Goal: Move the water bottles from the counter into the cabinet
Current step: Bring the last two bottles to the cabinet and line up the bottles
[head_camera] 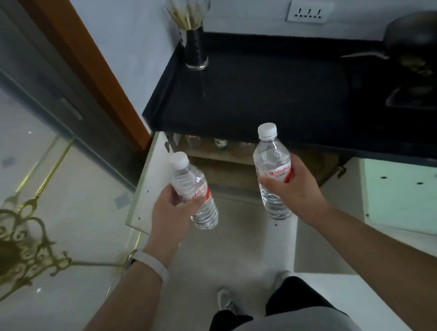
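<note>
Each of my hands holds a clear water bottle with a white cap and a red-and-white label. My left hand (170,208) grips the left bottle (191,185) around its label, tilted a little to the left. My right hand (291,183) grips the right bottle (271,161) upright around its middle. Both bottles hang in front of the open cabinet (228,169) under the black counter (258,90). Inside, a wooden shelf carries a few small bottles or jars, dim and hard to make out.
The left cabinet door (146,186) swings open toward me; the right door (282,238) is open too. A utensil holder (195,45) with chopsticks stands at the counter's back left, a dark pan (415,37) at its right. A gold ornate stand (24,246) sits left. My feet stand below.
</note>
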The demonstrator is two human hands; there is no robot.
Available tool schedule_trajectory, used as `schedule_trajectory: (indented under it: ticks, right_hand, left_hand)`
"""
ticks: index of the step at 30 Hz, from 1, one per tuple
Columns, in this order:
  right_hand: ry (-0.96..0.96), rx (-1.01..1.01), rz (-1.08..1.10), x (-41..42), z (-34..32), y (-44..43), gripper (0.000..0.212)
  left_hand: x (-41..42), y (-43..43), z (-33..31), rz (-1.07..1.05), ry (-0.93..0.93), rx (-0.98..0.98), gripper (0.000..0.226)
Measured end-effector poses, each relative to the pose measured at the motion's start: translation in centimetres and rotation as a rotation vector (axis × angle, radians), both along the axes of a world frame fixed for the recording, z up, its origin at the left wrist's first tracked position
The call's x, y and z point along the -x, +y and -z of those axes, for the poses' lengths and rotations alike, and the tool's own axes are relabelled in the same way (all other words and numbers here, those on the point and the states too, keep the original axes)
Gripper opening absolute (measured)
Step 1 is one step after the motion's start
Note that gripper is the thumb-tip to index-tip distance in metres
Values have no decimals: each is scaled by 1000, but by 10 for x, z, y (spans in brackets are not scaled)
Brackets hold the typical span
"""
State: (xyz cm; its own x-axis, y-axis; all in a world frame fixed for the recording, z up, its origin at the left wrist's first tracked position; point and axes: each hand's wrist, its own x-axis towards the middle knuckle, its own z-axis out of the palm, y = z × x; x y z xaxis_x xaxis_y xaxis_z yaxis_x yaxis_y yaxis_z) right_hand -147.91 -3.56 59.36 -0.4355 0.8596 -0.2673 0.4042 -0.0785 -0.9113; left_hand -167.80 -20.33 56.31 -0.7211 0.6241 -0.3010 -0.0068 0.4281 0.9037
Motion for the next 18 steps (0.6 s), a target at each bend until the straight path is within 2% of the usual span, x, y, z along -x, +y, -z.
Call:
schedule_trajectory:
  ticks: [6,10,18]
  right_hand:
    - [-5,66,103,-5,20,20,48]
    - [-24,103,139,-8,42,38,40]
    - [22,207,170,-15,71,86,45]
  left_hand:
    - [6,46,18,97,3,40,46]
    - [3,75,28,124,3,74,41]
    - [-8,134,41,161,-26,119,43]
